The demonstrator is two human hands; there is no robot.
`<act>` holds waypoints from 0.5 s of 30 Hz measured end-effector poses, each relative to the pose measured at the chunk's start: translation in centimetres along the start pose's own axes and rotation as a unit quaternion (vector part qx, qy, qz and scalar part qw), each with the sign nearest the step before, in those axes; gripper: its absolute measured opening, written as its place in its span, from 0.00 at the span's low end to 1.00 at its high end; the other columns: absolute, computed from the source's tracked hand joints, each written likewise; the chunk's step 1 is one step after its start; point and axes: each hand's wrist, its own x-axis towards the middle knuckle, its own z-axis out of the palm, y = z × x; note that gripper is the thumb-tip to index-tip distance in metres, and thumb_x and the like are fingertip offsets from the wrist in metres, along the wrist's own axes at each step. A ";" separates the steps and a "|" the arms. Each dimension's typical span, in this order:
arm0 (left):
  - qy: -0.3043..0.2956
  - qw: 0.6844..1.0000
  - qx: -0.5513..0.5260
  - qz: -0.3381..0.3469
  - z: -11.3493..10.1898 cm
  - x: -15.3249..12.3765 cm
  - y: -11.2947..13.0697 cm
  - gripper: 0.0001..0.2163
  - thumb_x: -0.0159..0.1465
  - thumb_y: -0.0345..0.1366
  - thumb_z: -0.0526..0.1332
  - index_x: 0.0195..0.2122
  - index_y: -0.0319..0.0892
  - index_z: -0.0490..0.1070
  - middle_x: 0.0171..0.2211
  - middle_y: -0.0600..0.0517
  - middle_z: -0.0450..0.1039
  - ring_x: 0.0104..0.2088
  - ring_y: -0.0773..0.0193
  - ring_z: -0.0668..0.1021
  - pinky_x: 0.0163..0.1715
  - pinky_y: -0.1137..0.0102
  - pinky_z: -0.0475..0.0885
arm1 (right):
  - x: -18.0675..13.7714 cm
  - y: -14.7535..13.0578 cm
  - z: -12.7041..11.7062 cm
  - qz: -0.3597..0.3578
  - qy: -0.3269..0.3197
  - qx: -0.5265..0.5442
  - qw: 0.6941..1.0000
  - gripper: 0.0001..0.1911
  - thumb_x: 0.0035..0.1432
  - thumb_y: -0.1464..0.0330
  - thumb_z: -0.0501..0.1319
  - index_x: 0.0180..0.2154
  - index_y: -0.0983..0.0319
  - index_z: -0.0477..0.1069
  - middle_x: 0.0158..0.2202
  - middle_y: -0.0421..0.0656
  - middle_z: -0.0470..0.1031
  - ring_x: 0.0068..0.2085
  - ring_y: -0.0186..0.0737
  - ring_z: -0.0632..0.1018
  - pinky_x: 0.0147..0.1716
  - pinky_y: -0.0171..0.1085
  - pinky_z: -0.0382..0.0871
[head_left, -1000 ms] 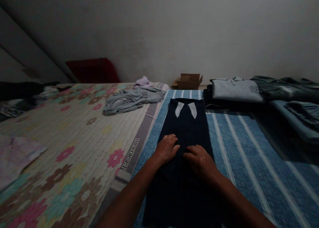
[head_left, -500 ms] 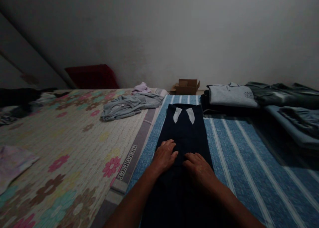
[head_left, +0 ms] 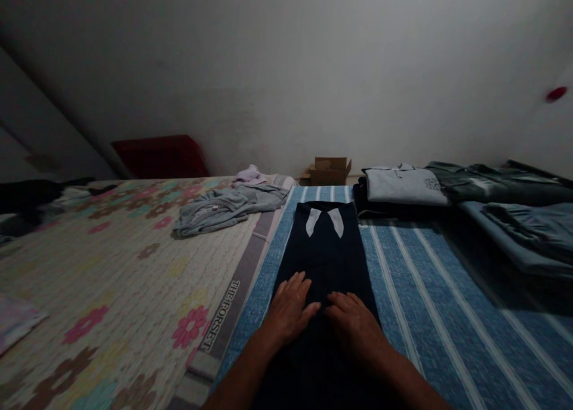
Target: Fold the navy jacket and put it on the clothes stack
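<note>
Pressed the dark navy shirt [head_left: 324, 249], folded narrow on the blue striped sheet [head_left: 425, 279], under left hand [head_left: 289, 311] and right hand [head_left: 353, 323], palms flat, fingers open, clasping nothing. Saw a crumpled grey garment [head_left: 224, 204] leftward on the floral mat [head_left: 111, 267], folded clothes [head_left: 403, 183] rightward.

Domestic bedroom. Two sleeping surfaces lie side by side against a plain white wall [head_left: 286, 70]: a cream quilted bedspread with a flower print [head_left: 111, 267] and a blue sheet with white stripes [head_left: 425, 290]. Household laundry lies on them: a crumpled grey garment [head_left: 215, 207], stacks of folded grey and green clothes [head_left: 405, 184] and a flattened dark navy garment [head_left: 324, 249]. A small open cardboard box [head_left: 329, 170] sits by the wall.
</note>
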 end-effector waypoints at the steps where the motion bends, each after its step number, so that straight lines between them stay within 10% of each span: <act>1: -0.011 1.000 0.002 -0.007 -0.1 -0.1 0.1 0.25 0.63 0.44 0.52 0.59 0.37 0.58 0.64 0.40 0.50 0.64 0.53 0.53 0.60 0.54 0.50 | 0.0 0.0 0.1 0.002 0.005 0.000 1.000 0.11 0.59 0.78 0.52 0.39 0.61 0.70 0.48 0.46 0.71 0.49 0.43 0.71 0.51 0.46 0.59; 15: 0.041 0.999 -0.008 -0.010 0.9 -0.3 -0.2 0.23 0.63 0.43 0.52 0.57 0.38 0.60 0.62 0.41 0.54 0.63 0.54 0.56 0.59 0.52 0.52 | -0.1 0.3 0.2 0.006 -0.001 0.001 1.000 0.13 0.59 0.78 0.50 0.39 0.61 0.70 0.50 0.46 0.71 0.50 0.43 0.70 0.51 0.44 0.60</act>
